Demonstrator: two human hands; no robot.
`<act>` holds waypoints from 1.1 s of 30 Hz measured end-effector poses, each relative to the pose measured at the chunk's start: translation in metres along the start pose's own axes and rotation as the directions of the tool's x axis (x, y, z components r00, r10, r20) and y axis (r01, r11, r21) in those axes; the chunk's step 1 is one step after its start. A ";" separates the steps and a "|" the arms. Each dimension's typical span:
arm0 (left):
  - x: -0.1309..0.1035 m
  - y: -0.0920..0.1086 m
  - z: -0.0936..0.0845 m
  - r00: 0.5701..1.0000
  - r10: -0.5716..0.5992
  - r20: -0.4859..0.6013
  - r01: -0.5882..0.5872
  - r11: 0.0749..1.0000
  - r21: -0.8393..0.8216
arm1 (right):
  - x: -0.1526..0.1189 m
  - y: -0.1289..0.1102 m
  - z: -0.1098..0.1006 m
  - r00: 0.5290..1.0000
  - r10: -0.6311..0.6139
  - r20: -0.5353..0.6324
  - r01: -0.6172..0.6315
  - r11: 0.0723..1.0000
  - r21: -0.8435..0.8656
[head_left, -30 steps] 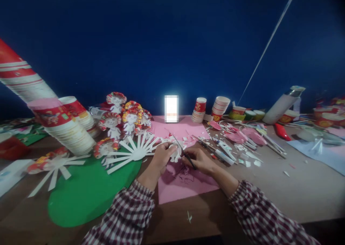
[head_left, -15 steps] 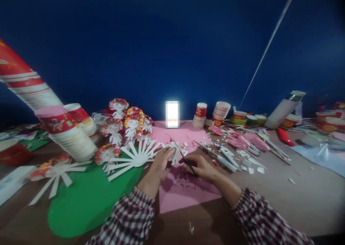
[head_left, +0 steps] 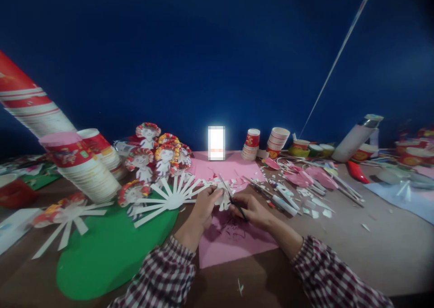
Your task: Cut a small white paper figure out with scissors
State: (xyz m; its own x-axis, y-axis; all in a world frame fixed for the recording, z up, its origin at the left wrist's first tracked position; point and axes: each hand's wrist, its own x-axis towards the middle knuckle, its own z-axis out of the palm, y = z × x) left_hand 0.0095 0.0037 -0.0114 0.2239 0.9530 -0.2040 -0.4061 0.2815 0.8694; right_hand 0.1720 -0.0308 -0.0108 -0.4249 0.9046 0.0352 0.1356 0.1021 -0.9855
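Pinched in my left hand (head_left: pixel 206 205) is a small white paper cutout (head_left: pixel 224 200), its lower edge hanging in rounded lobes. My right hand (head_left: pixel 252 210) is closed round a pair of dark scissors (head_left: pixel 233 200), whose blades point up and left beside the cutout's right edge. Both hands are over a pink paper sheet (head_left: pixel 233 249) marked with dark scribbles. To the left, a white paper cup cut into spread strips (head_left: pixel 175 201) lies partly on a green rounded sheet (head_left: pixel 111 258).
Paper figures with red and yellow frilled rims (head_left: pixel 167 156) stand behind on the left. Leaning stacks of paper cups (head_left: pixel 84 168) rise at far left; smaller stacks (head_left: pixel 251 144) stand at the back. Pens (head_left: pixel 281 204) and paper scraps (head_left: pixel 315 204) litter the right.
The white cutout has turned in my left hand and shows more of its face and lobed edge. My right hand with the scissors has stayed almost in place.
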 end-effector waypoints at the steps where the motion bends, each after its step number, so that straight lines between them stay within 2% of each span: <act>1: 0.000 -0.001 0.000 1.000 0.006 0.000 -0.006 1.000 0.002 | 0.000 0.000 0.000 1.000 -0.002 0.000 0.002 1.000 0.006; 8: -0.005 -0.002 0.006 0.998 0.037 -0.059 -0.035 0.998 0.045 | 0.000 -0.002 0.001 1.000 0.009 -0.019 -0.009 1.000 -0.010; 12: -0.006 -0.001 0.006 0.997 0.045 -0.056 -0.040 0.996 0.086 | 0.000 -0.007 0.001 1.000 0.005 -0.004 -0.005 0.999 0.042; 20: -0.006 0.000 0.004 0.998 0.059 -0.014 -0.058 0.994 0.098 | -0.001 -0.008 0.000 1.000 0.011 -0.020 -0.010 0.999 0.037; 33: -0.006 0.001 0.003 0.996 0.092 -0.021 -0.088 0.983 0.162 | -0.002 -0.012 0.001 1.000 0.022 -0.018 -0.022 1.000 0.022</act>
State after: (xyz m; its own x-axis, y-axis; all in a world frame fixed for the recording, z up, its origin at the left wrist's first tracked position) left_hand 0.0101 -0.0016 -0.0078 0.1668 0.9771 -0.1322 -0.2748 0.1748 0.9455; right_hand 0.1701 -0.0342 0.0003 -0.4057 0.9139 0.0164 0.1250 0.0733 -0.9894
